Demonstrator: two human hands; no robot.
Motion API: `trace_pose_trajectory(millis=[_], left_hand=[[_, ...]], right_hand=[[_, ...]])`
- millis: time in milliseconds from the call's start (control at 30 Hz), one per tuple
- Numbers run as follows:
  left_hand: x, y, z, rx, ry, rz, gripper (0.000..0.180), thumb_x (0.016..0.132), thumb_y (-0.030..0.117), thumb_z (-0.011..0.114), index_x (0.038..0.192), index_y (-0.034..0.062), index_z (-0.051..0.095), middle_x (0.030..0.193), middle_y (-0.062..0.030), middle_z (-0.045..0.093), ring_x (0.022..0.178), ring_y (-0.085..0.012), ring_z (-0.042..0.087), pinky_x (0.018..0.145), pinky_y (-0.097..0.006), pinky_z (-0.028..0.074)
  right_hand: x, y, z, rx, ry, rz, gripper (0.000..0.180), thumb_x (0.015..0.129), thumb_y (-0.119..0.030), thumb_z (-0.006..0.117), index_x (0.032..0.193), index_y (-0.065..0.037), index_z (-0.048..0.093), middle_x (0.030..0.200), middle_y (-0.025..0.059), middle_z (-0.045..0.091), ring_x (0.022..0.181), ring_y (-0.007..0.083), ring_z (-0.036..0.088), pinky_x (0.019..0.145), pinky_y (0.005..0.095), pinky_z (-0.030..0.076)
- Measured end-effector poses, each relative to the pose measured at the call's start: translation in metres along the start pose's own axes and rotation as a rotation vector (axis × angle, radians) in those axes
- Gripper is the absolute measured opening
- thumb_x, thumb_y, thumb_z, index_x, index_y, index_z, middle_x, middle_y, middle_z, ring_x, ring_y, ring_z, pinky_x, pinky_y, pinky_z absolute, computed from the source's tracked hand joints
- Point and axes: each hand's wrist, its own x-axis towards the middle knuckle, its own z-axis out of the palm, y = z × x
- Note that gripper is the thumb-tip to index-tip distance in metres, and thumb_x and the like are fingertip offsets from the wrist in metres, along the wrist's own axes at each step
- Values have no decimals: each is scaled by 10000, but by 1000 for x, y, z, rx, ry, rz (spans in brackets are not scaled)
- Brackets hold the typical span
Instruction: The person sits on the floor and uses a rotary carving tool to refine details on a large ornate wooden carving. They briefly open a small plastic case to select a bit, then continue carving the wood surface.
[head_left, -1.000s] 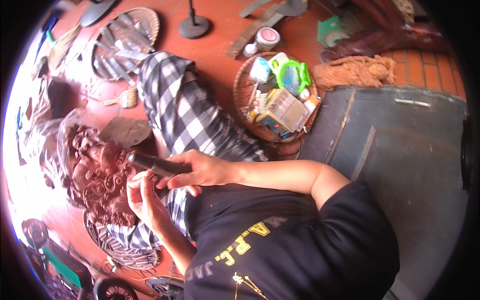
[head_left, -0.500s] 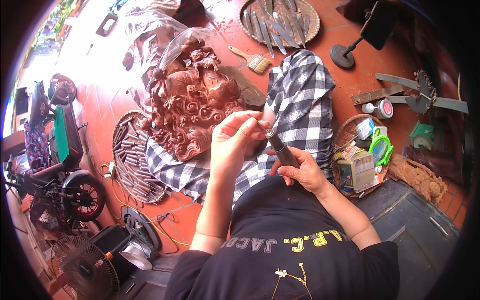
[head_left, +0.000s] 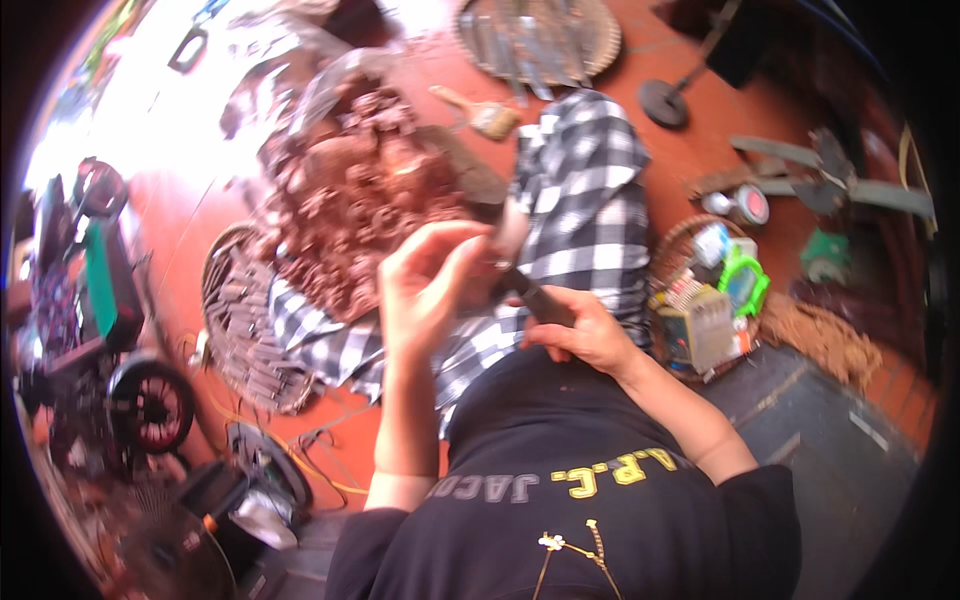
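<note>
My right hand (head_left: pixel 592 335) is wrapped round a dark, pen-like rotary handpiece (head_left: pixel 543 302), whose narrow end points up and to the left. Close to that end, my left hand (head_left: pixel 428 285) is closed in a pinch, thumb against fingertips. Motion blur hides what sits between those fingers. Just beyond my hands, an ornate reddish-brown carving (head_left: pixel 345 205) rests by my checkered trouser leg (head_left: pixel 585 200), with clear plastic around its far side.
Left of the carving lies a basket of small rods (head_left: pixel 250 320). Flat blades fill a round tray (head_left: pixel 605 55) at the far side, near a paintbrush (head_left: pixel 490 120). On the right stand a basket of boxes (head_left: pixel 695 325) and a phone stand (head_left: pixel 662 103). A fan (head_left: pixel 165 545) and motorbike (head_left: pixel 150 405) are at left.
The whole view has shifted and blurred, with most things now further left in it. Both hands keep their grips, and the left fingers sit slightly farther from the handpiece's tip.
</note>
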Motion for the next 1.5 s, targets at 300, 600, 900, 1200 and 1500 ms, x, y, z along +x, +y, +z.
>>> trace_pose_trajectory(millis=[300, 600, 900, 1200, 1500], left_hand=[[4, -18, -9, 122, -3, 73, 132, 945, 113, 581, 932, -11, 624, 929, -54, 631, 825, -118, 620, 716, -235, 529], [12, -13, -5, 127, -79, 5, 146, 948, 151, 589, 917, 10, 607, 912, -45, 631, 849, -101, 608, 740, -213, 494], [13, -8, 0, 152, -76, -26, 142, 959, 157, 572, 948, 20, 610, 928, -38, 625, 817, -70, 579, 690, -202, 474], [19, -12, 4, -27, -63, -53, 139, 952, 125, 576, 1042, 27, 615, 930, -33, 647, 787, -24, 597, 633, -126, 475], [20, -24, 3, -14, -52, -38, 106, 949, 125, 581, 985, 33, 618, 922, -40, 656, 775, -61, 617, 677, -177, 511]], right_hand=[[2, 10, -2, -34, 56, -156, 370, 782, -322, 777, 995, -44, 657, 668, 25, 650, 471, 73, 532, 446, 231, 411], [-4, 11, 0, 9, 73, -123, 355, 800, -340, 761, 964, -46, 648, 672, 12, 639, 465, 65, 509, 432, 226, 383], [-9, 8, 1, 122, 47, -127, 328, 818, -339, 747, 924, -50, 633, 649, 5, 599, 461, 55, 498, 428, 216, 374], [-13, 5, 0, 227, 24, -143, 331, 819, -330, 747, 940, -48, 622, 653, 12, 594, 474, 54, 503, 435, 213, 380], [-12, 9, -1, 236, 36, -121, 348, 820, -301, 750, 999, -30, 625, 654, 12, 587, 479, 49, 500, 437, 206, 387]])
